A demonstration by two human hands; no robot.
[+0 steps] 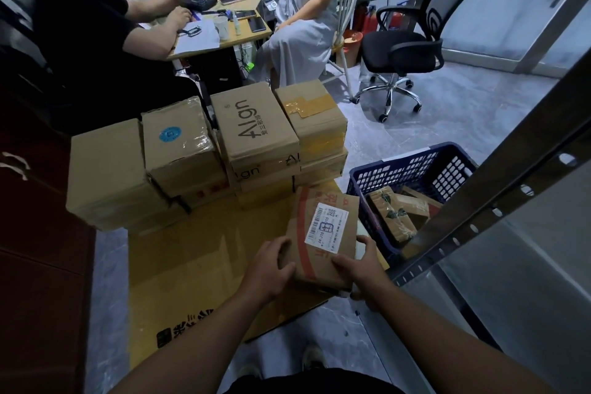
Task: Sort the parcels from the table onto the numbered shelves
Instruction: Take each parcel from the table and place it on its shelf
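Observation:
A brown cardboard parcel (323, 253) with red stripes and a white shipping label lies over the right end of a large flat yellow carton (198, 262). My left hand (268, 269) grips its near left corner, fingers curled over the edge. My right hand (361, 269) holds the near right corner, thumb on top and fingers under the side. Behind it stands a stack of several taped cardboard boxes (204, 150), two printed "Align".
A blue plastic basket (412, 169) with wrapped parcels stands at the right. A perforated metal shelf post (499, 198) slants across the right. Two people sit at a desk (230, 35) behind the boxes. A black office chair (412, 41) stands at the back right, a dark cabinet (38, 217) on the left.

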